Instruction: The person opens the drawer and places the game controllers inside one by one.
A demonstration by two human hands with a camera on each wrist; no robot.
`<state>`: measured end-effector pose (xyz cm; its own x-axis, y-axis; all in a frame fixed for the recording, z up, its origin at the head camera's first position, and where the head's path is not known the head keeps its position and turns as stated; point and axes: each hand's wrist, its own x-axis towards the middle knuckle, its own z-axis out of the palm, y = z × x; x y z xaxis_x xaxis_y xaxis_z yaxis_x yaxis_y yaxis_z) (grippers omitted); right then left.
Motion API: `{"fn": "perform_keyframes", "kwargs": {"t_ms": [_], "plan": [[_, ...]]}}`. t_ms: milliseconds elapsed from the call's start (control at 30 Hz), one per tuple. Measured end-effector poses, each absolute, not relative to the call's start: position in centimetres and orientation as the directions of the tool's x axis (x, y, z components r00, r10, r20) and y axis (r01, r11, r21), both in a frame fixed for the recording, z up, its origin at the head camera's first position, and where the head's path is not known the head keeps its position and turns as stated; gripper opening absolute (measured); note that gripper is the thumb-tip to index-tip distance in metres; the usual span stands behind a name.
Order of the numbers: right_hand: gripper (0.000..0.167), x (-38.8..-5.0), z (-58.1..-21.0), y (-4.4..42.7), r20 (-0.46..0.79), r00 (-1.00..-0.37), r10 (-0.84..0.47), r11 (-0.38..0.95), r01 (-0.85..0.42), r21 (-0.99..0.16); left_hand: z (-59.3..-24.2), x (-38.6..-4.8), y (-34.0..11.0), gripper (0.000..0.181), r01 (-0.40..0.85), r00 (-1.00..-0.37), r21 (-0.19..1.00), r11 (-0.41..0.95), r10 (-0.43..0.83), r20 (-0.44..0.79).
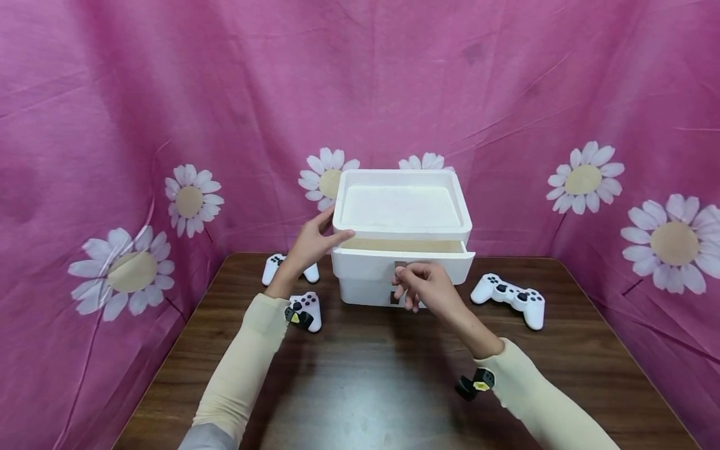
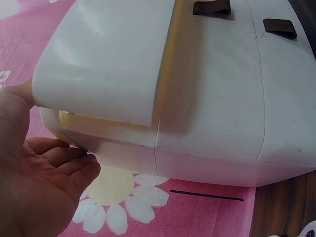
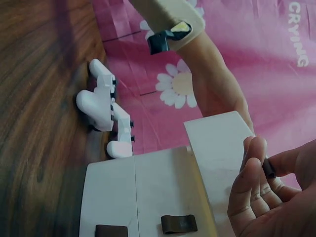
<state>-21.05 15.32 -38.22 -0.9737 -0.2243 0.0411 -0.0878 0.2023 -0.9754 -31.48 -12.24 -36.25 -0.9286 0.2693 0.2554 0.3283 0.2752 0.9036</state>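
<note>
1. Pink cloth with printed white daisies makes the background, and before it we see a brown wooden table.
2. We see the right hand at the near side of the white drawer unit. Its thumb and finger are together, clamped on the dark brown tab of the top drawer.
3. This top drawer stands partly out toward the near side, so we can see some of its pale inside.
4. At the left side of the unit we find the left hand; its fingers are extended along the side, and its thumb is apart from them, by the near upper edge.
5. The unit itself stands at the far middle of the table. Its top has a raised rim, and below the top drawer we count two lower drawers, each with a brown tab.
6. To the right of the unit we notice a white game controller. To the left are two similar controllers, one far and one near, both partly covered by the left arm and its wrist device.
</note>
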Motion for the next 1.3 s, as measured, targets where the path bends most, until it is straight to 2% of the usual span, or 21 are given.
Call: {"fn": "perform_keyframes", "kwargs": {"t_ms": [800,1300], "plan": [[0.034,-15.5,-37.4,15.6,0.006,-0.943,-0.332,0.245,-0.092,-0.965,-35.8,-31.4,-12.2,0.087,0.338,-0.923,0.898,0.281,0.283,0.259],[0.033,-13.6,-37.9,16.1,0.004,-0.929,-0.37,0.248,-0.103,-0.963,-36.0,-31.2,-12.3,0.087,0.339,-0.921,0.904,0.26,0.288,0.263]]}}
